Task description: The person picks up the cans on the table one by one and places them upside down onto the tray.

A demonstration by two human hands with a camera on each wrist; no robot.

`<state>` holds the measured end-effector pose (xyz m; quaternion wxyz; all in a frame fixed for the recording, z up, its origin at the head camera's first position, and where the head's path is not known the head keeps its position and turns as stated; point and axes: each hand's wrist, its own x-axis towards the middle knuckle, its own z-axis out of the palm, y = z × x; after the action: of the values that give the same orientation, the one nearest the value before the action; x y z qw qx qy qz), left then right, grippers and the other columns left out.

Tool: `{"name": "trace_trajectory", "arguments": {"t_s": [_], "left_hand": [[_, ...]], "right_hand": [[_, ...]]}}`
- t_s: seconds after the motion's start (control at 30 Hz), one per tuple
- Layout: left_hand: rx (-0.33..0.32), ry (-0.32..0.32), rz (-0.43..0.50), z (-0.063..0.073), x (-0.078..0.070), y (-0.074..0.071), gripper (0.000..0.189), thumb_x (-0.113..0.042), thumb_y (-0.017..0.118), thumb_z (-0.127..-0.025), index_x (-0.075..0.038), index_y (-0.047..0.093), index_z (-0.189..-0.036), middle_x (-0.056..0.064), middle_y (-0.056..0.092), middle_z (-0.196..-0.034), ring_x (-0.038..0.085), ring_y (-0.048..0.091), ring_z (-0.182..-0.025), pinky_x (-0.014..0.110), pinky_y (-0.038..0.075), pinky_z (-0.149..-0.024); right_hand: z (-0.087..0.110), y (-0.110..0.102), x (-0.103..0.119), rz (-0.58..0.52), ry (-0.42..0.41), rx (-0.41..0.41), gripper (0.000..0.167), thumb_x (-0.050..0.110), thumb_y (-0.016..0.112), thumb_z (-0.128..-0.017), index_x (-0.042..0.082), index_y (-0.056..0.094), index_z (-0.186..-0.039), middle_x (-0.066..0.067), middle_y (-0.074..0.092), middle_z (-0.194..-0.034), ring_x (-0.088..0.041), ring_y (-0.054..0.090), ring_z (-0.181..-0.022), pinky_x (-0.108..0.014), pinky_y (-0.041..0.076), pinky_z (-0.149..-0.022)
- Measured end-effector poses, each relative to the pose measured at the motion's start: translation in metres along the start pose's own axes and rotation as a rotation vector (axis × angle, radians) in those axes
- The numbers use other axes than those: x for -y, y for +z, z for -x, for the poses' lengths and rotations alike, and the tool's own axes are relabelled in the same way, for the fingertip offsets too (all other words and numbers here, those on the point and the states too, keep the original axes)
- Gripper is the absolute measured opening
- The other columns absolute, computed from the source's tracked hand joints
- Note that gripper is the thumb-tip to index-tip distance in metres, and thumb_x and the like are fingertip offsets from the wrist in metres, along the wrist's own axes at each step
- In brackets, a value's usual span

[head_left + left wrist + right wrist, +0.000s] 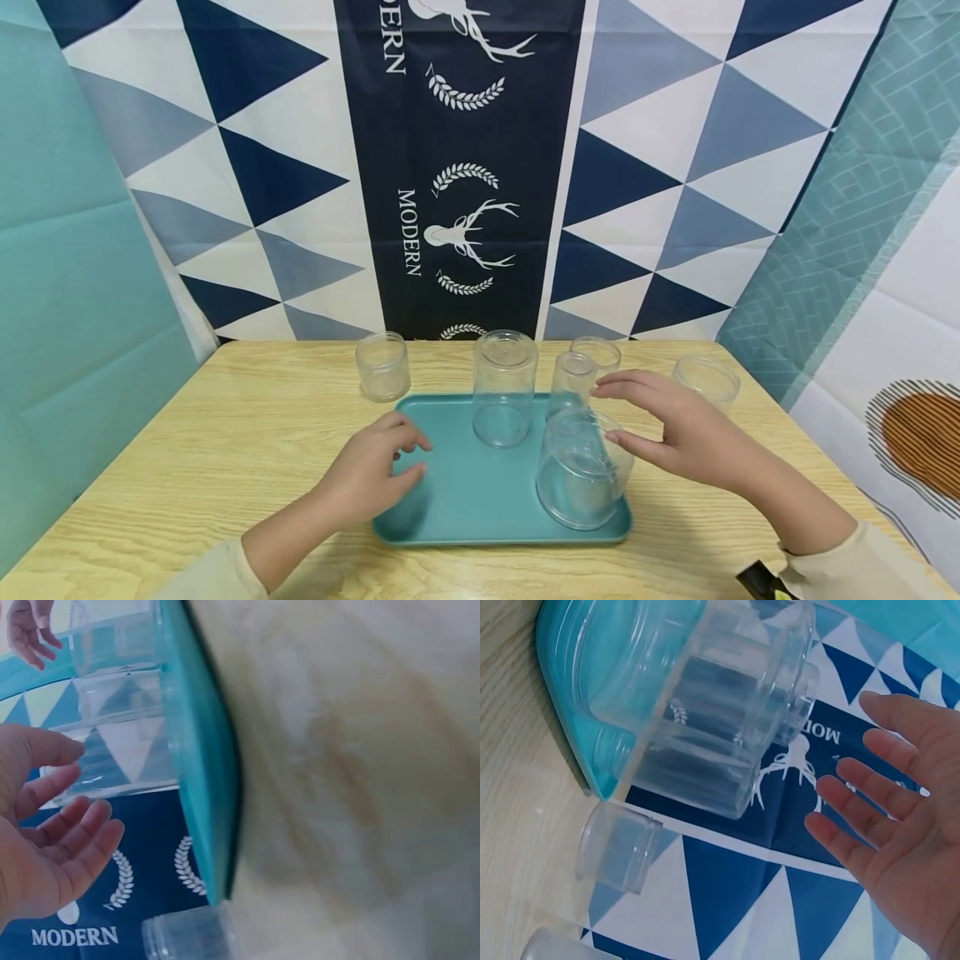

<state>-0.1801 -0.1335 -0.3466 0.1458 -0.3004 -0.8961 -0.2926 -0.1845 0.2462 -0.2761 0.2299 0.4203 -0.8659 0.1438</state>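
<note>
My left hand (367, 471) hovers over the left end of a teal tray (468, 496), fingers loosely bent and holding nothing. To the right, my right hand (686, 433) is spread beside the clear containers, its thumb overlapping the edge of a wide clear jar (581, 479) in the head view. In the right wrist view the fingers (847, 847) are apart from every container. The wide jar stands at the tray's front right. Behind it is a narrow clear jar (573, 375), and a tall clear jar (505, 383) stands bottom up near the tray's back middle.
Off the tray, a small clear jar (383, 367) stands at the back left of the wooden table (187, 467). Another small clear container (600, 350) is behind the narrow jar. A shallow clear dish (707, 379) lies at the back right. A patterned cloth (300, 167) hangs behind.
</note>
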Motion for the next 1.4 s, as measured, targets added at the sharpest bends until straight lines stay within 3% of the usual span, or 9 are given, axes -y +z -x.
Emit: {"name": "trace_trajectory", "arguments": {"t_s": [0.2,0.27,0.37,0.43,0.57,0.67,0.73,0.9,1.4], "left_hand": [[0.015,0.116,0.054,-0.011,-0.005,-0.007,0.02,-0.008,0.078,-0.081,-0.013,0.069,-0.099,-0.003,0.059,-0.106,0.012,0.058,-0.093,0.032,0.054,-0.078],[0.056,0.135,0.064,-0.014,-0.008,-0.011,0.021,-0.009,0.078,-0.082,-0.012,0.07,-0.101,-0.002,0.058,-0.112,0.015,0.058,-0.101,0.034,0.054,-0.084],[0.118,0.176,0.075,-0.02,-0.012,-0.016,0.022,-0.011,0.076,-0.084,-0.012,0.069,-0.106,0.001,0.057,-0.12,0.018,0.056,-0.112,0.035,0.051,-0.092],[0.147,0.207,0.084,-0.023,-0.015,-0.018,0.024,-0.011,0.075,-0.085,-0.012,0.069,-0.108,0.001,0.056,-0.122,0.018,0.055,-0.114,0.035,0.05,-0.093],[0.158,0.271,0.063,-0.031,-0.02,-0.022,0.026,-0.012,0.075,-0.085,-0.012,0.068,-0.11,0.002,0.057,-0.122,0.019,0.054,-0.116,0.036,0.049,-0.096],[0.153,0.305,0.041,-0.038,-0.024,-0.025,0.027,-0.012,0.075,-0.085,-0.011,0.068,-0.111,0.002,0.059,-0.12,0.018,0.055,-0.115,0.035,0.049,-0.096],[0.149,0.325,0.027,-0.042,-0.027,-0.026,0.026,-0.013,0.075,-0.085,-0.011,0.068,-0.11,0.002,0.06,-0.118,0.018,0.056,-0.113,0.035,0.049,-0.096],[0.132,0.369,0.002,-0.054,-0.032,-0.028,0.026,-0.011,0.075,-0.084,-0.009,0.068,-0.109,0.002,0.06,-0.114,0.017,0.057,-0.109,0.033,0.049,-0.095],[0.059,0.388,-0.049,-0.078,-0.037,-0.032,0.031,-0.017,0.076,-0.085,-0.007,0.067,-0.113,0.003,0.062,-0.114,0.018,0.058,-0.109,0.032,0.05,-0.094]], "right_hand": [[0.001,-0.002,-0.008,0.025,-0.021,-0.032,0.043,0.019,0.079,-0.082,0.012,0.063,-0.121,-0.002,0.063,-0.122,-0.023,0.06,-0.111,-0.02,0.045,-0.095],[0.001,-0.003,-0.011,0.032,-0.033,-0.062,0.037,0.033,0.069,-0.091,0.01,0.064,-0.119,-0.003,0.064,-0.12,-0.024,0.061,-0.109,-0.014,0.04,-0.096],[0.0,-0.003,-0.016,0.048,-0.042,-0.11,0.049,0.05,0.046,-0.098,0.008,0.066,-0.116,-0.004,0.065,-0.116,-0.025,0.062,-0.106,-0.01,0.037,-0.097],[-0.001,-0.003,-0.02,0.055,-0.042,-0.133,0.054,0.052,0.042,-0.098,0.007,0.066,-0.115,-0.004,0.066,-0.114,-0.026,0.062,-0.105,-0.01,0.036,-0.097],[-0.002,-0.003,-0.029,0.069,-0.032,-0.136,0.037,0.033,0.068,-0.092,0.005,0.066,-0.115,-0.006,0.066,-0.113,-0.027,0.062,-0.105,-0.013,0.039,-0.096],[-0.002,-0.002,-0.034,0.087,-0.008,-0.116,0.043,0.01,0.081,-0.075,0.004,0.065,-0.115,-0.007,0.066,-0.113,-0.027,0.061,-0.106,-0.026,0.047,-0.091],[-0.002,0.0,-0.037,0.094,0.011,-0.102,0.051,0.003,0.083,-0.068,0.004,0.065,-0.116,-0.008,0.065,-0.114,-0.029,0.061,-0.107,-0.037,0.051,-0.086],[-0.001,0.005,-0.048,0.092,0.057,-0.076,0.052,0.002,0.084,-0.068,0.003,0.065,-0.116,-0.013,0.065,-0.114,-0.034,0.06,-0.106,-0.052,0.052,-0.081],[-0.011,0.013,-0.076,0.087,0.174,0.042,0.045,0.004,0.08,-0.076,-0.002,0.063,-0.117,-0.016,0.064,-0.112,-0.035,0.061,-0.1,-0.053,0.052,-0.081]]}}
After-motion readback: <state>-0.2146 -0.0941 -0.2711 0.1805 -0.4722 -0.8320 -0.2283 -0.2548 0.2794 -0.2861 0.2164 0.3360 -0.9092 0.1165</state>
